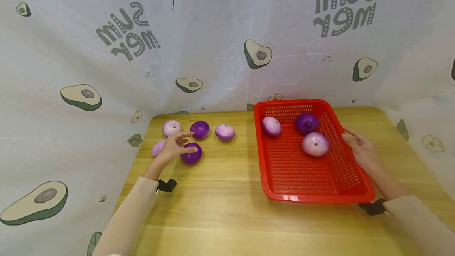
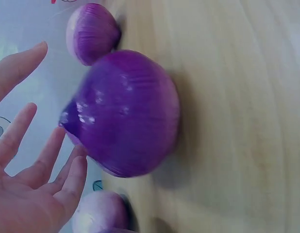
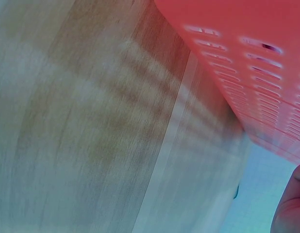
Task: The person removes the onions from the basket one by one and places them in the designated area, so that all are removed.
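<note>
My left hand [image 1: 174, 147] hovers over the left part of the table, fingers and thumb spread apart. Just under its thumb sits a dark purple onion [image 1: 192, 158]. A large purple onion [image 2: 128, 114] fills the middle of the left wrist view, its pointed tip close to the fingertips; whether they touch, I cannot tell. Around the hand lie another dark onion [image 1: 200, 129] and pale ones [image 1: 172, 127]. On the right, my right hand [image 1: 366, 153] holds the right rim of a red plastic basket [image 1: 268, 196]. Most of that hand is outside the right wrist view.
Inside the basket are two pale onions, one at the left wall [image 1: 271, 126] and one near the middle [image 1: 315, 144], plus a dark onion [image 1: 307, 123]. Another pale onion [image 1: 225, 132] lies between hand and basket. A printed cloth [image 1: 220, 31] hangs behind the wooden table [image 1: 220, 208].
</note>
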Demonstrator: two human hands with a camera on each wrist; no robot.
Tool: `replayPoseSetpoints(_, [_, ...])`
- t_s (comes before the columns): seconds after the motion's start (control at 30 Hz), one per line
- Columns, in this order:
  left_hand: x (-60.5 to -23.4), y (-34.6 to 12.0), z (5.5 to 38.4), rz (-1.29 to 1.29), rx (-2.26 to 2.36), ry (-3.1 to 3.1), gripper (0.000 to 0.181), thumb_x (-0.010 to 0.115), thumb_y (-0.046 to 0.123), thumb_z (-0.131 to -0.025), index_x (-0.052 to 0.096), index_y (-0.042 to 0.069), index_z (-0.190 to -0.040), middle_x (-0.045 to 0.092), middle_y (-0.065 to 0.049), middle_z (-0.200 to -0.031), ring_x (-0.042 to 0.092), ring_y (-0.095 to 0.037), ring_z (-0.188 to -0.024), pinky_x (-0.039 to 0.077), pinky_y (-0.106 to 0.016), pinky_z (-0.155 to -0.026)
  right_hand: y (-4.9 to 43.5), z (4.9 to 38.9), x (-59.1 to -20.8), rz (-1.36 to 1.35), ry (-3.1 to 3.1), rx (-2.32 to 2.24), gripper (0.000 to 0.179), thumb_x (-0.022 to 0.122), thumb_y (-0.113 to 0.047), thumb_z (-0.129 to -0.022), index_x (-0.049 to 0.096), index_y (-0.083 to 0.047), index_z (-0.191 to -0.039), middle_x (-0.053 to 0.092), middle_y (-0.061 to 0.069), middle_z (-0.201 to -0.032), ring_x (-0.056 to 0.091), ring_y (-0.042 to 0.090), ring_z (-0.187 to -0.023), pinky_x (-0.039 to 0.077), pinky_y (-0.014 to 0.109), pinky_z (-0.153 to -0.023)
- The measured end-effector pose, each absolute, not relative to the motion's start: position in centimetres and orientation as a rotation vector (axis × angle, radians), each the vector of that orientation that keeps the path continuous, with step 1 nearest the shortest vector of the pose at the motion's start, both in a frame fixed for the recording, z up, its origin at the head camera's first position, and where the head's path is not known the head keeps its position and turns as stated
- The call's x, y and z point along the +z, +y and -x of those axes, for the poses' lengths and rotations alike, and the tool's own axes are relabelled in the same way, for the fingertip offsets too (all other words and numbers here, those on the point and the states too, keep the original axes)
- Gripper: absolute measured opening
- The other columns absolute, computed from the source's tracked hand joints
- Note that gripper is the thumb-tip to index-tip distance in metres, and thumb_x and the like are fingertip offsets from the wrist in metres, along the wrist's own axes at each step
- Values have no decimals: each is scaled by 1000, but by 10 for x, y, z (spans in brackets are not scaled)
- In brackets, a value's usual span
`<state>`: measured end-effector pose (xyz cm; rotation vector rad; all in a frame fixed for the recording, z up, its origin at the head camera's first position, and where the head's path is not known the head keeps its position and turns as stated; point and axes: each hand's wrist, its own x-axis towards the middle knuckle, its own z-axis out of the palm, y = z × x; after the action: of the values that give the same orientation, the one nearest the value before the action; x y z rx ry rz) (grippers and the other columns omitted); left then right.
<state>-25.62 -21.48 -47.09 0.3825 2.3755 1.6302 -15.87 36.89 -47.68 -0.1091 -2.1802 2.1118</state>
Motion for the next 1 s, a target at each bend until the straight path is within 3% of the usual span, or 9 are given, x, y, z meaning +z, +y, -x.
replayPoseSetpoints(0.3, [-447,-195,263,-491,1629,2394,69,82,7,-83,49,-5,-142,46,-23,-147,39,-45,-137,29,-49,-116,368,158,-477,96,-2120,2175,42,55,-15,-103,52,-21,-145,73,-15,-94,71,7,-73,58,23,-59])
replayPoseSetpoints(0.63, [-410,-150,274,-586,1736,2292,60,79,-3,-83,57,2,-138,55,-15,-141,51,-34,-130,40,-42,-110,369,157,-476,113,-2296,1968,52,55,-22,-104,40,-12,-153,71,-21,-93,70,4,-72,57,23,-58])
replayPoseSetpoints(1.0, [-384,-95,284,-716,1668,2223,62,82,10,-83,58,14,-140,55,-3,-143,50,-23,-132,37,-35,-112,370,158,-478,134,-2357,1880,54,54,-24,-105,38,-10,-154,69,-24,-92,69,3,-72,57,23,-58])
